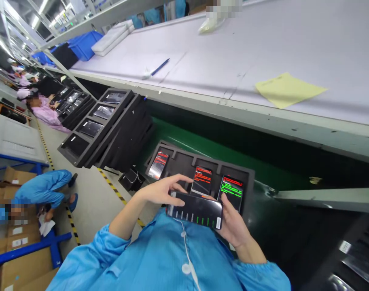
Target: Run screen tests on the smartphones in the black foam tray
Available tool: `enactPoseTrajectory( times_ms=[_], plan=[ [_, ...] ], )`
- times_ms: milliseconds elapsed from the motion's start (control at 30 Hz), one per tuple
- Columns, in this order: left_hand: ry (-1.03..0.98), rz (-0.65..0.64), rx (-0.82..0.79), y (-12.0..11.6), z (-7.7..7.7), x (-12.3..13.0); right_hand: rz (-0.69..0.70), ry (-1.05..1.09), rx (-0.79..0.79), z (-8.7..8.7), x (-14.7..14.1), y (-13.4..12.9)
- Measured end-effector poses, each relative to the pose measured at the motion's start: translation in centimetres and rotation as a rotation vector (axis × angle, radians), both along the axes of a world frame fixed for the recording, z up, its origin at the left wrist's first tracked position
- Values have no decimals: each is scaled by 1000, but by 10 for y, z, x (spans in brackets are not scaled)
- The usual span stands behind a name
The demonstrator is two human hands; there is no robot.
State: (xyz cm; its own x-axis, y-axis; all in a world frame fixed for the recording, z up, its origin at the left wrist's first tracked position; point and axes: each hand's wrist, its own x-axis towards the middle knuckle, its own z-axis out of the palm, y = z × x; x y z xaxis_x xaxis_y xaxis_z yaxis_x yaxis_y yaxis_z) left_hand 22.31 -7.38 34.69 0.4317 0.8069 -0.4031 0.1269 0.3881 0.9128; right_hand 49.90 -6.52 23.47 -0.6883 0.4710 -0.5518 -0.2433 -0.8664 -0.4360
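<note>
Closest to my camera, a blue smock (154, 258) filled the bottom centre of the frame. The pale workbench (221, 60) ran across the top to the right edge. Left of centre I had a stack of black trays (122, 131), and at lower centre another black tray (180, 163). A yellow sheet (289, 89) lay on the bench, upper right. At lower centre I saw the right hand (234, 224) closed around the right end of a phone (196, 210), and the left hand (164, 190) half open, fingers parted over its left end; whether that one gripped, I couldn't tell. Just beyond, three lit handsets sat in the tray: left (158, 165) and middle (202, 180) showing red text, right (232, 190) red and green. A blue pen (160, 67) lay upper centre.
</note>
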Motion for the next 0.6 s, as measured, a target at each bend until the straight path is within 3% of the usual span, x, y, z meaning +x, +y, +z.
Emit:
enactPoseTrajectory(
  times_ms=[100,233,333,400,600],
  plan=[
    [42,149,28,5,1,9,-28,71,-117,-9,9,-11],
    [111,158,62,6,-3,27,-4,153,-214,-16,20,-23],
    [198,180,149,7,-9,42,2,145,-174,-15,23,-32],
    [219,249,208,8,-13,52,-73,90,-126,-12,25,-40],
    [-12,555,211,-6,-23,87,-276,34,-39,-5,34,-58]
  ],
)
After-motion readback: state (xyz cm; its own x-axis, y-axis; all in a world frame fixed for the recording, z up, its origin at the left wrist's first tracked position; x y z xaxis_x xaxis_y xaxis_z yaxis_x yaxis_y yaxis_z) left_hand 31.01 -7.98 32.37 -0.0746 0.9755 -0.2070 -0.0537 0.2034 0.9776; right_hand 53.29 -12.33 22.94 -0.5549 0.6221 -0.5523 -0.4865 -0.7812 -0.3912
